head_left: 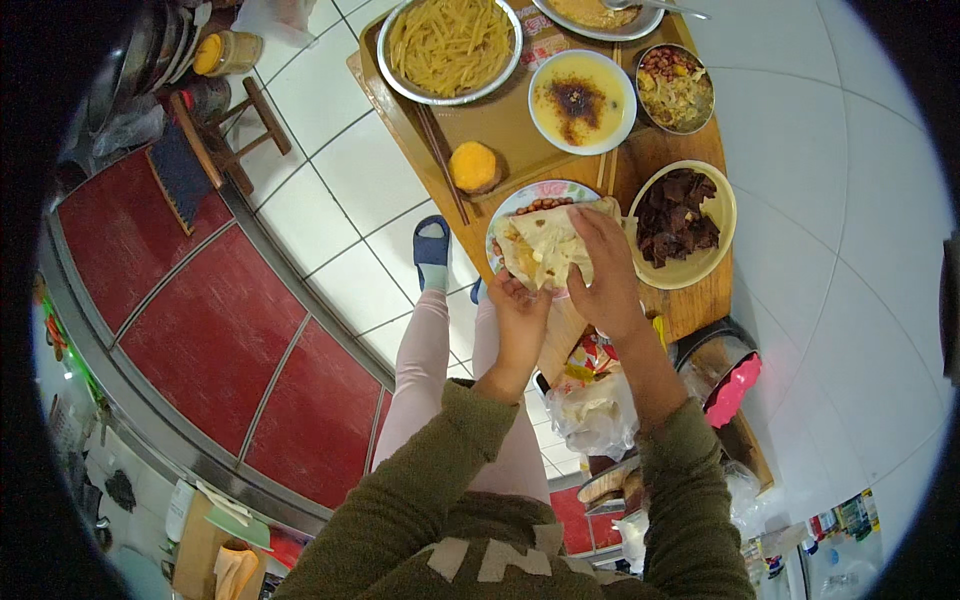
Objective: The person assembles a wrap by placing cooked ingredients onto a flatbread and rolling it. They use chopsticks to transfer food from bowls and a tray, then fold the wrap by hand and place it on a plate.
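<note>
A thin, pale flatbread [548, 245] is folded over a yellowish filling, part of which shows at its left side. My left hand [522, 315] holds it from the near edge with curled fingers. Along its right side, my right hand [608, 275] grips it, fingers on top and thumb toward the near edge. Below the bread lies a floral-rimmed plate [560, 190] with reddish peanuts [540, 205] along its far side. The bread and my hands hide much of that plate.
The wooden table [710, 300] bears shredded potato [450, 45], a bowl of yellow custard-like food [583, 100], a bowl of dark dried pieces [680, 215], a dish of peanuts and egg [675, 90] and chopsticks [440, 160]. A plastic bag [595, 410] hangs by the near edge.
</note>
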Demonstrator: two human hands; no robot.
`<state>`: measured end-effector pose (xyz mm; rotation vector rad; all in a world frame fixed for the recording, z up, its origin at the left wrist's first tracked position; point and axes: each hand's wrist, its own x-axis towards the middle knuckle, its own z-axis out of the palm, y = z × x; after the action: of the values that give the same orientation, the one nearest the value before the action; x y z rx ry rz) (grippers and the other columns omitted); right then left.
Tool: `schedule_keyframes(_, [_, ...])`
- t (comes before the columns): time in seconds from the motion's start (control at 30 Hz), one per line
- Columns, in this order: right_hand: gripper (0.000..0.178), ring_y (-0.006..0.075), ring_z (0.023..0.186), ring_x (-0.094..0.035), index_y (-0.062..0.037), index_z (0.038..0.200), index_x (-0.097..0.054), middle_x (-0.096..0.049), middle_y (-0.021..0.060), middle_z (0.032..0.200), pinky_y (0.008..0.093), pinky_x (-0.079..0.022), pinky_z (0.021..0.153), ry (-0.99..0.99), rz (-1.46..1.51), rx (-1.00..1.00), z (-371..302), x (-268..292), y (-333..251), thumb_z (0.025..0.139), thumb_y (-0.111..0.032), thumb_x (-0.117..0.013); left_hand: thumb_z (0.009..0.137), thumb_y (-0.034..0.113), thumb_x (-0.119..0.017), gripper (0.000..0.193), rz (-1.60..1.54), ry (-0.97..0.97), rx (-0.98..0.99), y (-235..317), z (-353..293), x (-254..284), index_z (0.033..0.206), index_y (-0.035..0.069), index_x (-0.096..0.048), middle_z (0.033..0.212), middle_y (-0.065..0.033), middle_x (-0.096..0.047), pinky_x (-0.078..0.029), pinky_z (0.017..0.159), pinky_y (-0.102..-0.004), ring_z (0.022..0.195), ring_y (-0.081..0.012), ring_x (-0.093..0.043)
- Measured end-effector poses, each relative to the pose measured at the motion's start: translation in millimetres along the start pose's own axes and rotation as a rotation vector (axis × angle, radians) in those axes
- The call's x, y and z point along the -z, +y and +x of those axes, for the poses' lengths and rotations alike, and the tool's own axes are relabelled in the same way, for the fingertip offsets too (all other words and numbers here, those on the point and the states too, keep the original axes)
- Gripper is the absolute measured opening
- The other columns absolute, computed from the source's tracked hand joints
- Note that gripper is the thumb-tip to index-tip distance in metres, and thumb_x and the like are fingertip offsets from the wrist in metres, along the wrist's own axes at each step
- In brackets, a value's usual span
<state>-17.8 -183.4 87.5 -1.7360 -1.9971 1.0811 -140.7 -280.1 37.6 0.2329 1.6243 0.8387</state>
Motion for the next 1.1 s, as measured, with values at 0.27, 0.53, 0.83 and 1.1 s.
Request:
schedule_keyframes(0.27, [0.03, 0.0227, 0.115, -0.06, -0.0008, 0.128, -0.057, -0.064, 0.0134, 0.119, 0.0352, -0.045, 0.102, 0.528, 0.704, -0.49, -17, 9, 22, 0.099, -0.007, -0.054, 0.095, 0.011, -0.063, 0.046, 0.075, -0.014, -0.002, 18, -2, 43, 0.133, 0.004, -0.039, 0.11, -0.0043, -0.053, -0.048, 0.089, -0.0301, 0.1, -0.0141, -0.053])
schedule_keyframes(0.53, [0.047, 0.0298, 0.114, -0.063, 0.0051, 0.144, -0.035, -0.06, 0.0246, 0.127, 0.0398, -0.052, 0.099, 0.533, 1.239, -0.763, 45, 36, 39, 0.104, -0.014, -0.049, 0.102, 0.02, -0.053, 0.028, 0.06, -0.061, -0.057, 147, 59, 41, 0.125, 0.005, -0.052, 0.107, -0.0008, -0.059, -0.046, 0.083, -0.0281, 0.096, -0.0101, -0.056])
schedule_keyframes(0.83, [0.056, 0.0325, 0.112, -0.064, 0.0077, 0.147, -0.028, -0.061, 0.0274, 0.124, 0.0404, -0.055, 0.095, 0.501, 1.173, -0.892, 108, 51, 51, 0.101, -0.011, -0.053, 0.102, 0.02, -0.049, 0.046, 0.032, -0.074, 0.019, 214, 197, 37, 0.14, -0.002, -0.037, 0.121, -0.0163, -0.059, -0.052, 0.093, -0.0379, 0.11, -0.0261, -0.061])
schedule_keyframes(1.1, [0.044, 0.0297, 0.103, -0.069, -0.0003, 0.144, -0.037, -0.062, 0.0195, 0.122, 0.0389, -0.06, 0.084, 0.413, 1.171, -1.034, 113, 8, 31, 0.102, -0.01, -0.049, 0.104, 0.018, -0.039, 0.03, 0.03, -0.238, 0.069, 244, 219, 29, 0.125, 0.0, -0.051, 0.119, -0.0118, -0.061, -0.05, 0.096, -0.0362, 0.107, -0.024, -0.061])
